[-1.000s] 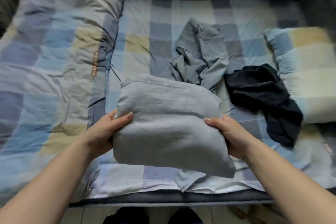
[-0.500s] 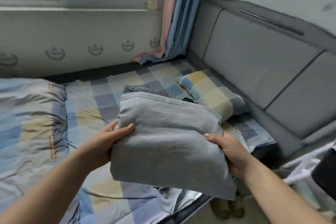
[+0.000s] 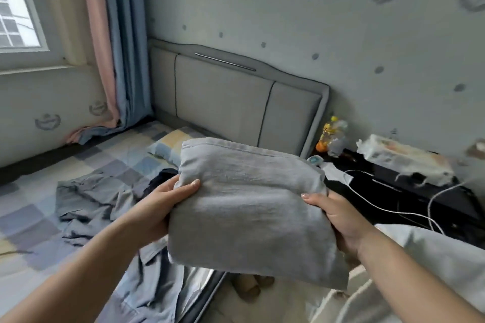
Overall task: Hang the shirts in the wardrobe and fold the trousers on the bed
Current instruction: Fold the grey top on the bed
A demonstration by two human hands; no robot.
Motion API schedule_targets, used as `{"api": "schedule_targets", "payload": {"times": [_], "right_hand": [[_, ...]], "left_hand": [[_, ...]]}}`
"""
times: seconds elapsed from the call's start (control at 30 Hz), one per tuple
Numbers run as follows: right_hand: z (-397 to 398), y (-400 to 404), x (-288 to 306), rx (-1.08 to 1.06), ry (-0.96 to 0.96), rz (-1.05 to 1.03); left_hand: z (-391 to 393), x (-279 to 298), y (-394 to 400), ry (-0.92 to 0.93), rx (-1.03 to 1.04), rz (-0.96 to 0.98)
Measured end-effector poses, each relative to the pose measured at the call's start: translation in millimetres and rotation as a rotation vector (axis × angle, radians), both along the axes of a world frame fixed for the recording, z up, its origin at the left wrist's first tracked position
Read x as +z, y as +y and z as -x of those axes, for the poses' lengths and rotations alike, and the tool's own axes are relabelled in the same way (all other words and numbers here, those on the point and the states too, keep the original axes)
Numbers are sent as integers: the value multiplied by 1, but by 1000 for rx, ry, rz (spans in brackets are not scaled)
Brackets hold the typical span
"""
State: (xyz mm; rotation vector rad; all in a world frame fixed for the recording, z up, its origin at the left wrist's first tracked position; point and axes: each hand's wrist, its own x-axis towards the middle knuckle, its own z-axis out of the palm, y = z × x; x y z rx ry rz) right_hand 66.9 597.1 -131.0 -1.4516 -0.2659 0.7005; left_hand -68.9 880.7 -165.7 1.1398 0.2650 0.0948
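The folded grey trousers (image 3: 252,207) are held up in the air above the near edge of the bed (image 3: 34,191), the left hand (image 3: 168,198) gripping their left side with the thumb on top, the right hand (image 3: 338,215) gripping their right side likewise. Left of the trousers a crumpled grey-blue garment (image 3: 91,199) lies on the checked sheet, with a dark garment (image 3: 160,177) partly hidden behind the left hand and a checked pillow (image 3: 168,144) against the padded headboard (image 3: 236,102). Right of the trousers stands a black bedside table (image 3: 409,199) carrying white cables (image 3: 388,207), a tissue pack (image 3: 401,157) and a small bottle (image 3: 332,136).
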Motion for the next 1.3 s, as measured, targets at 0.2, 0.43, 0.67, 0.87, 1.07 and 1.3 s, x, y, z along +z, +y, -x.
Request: {"api": "schedule_targets", "payload": {"times": [0.2, 0.43, 0.67, 0.87, 1.07, 1.3], "right_hand": [[12, -163, 27, -194, -44, 30], [44, -337, 42, -441, -63, 11], [65, -463, 37, -746, -62, 38], [62, -546, 23, -941, -9, -2], [56, -618, 2, -1213, 55, -42], [91, -661, -41, -1547, 293, -168]], "left_hand": [[-43, 21, -142, -55, -215, 25], [-83, 33, -305, -68, -440, 35], [-135, 45, -438, -44, -669, -24], [-198, 39, -542, -39, -880, -40], [-274, 32, -656, -31, -1135, -70], [-309, 2, -787, 58, -1563, -110]]}}
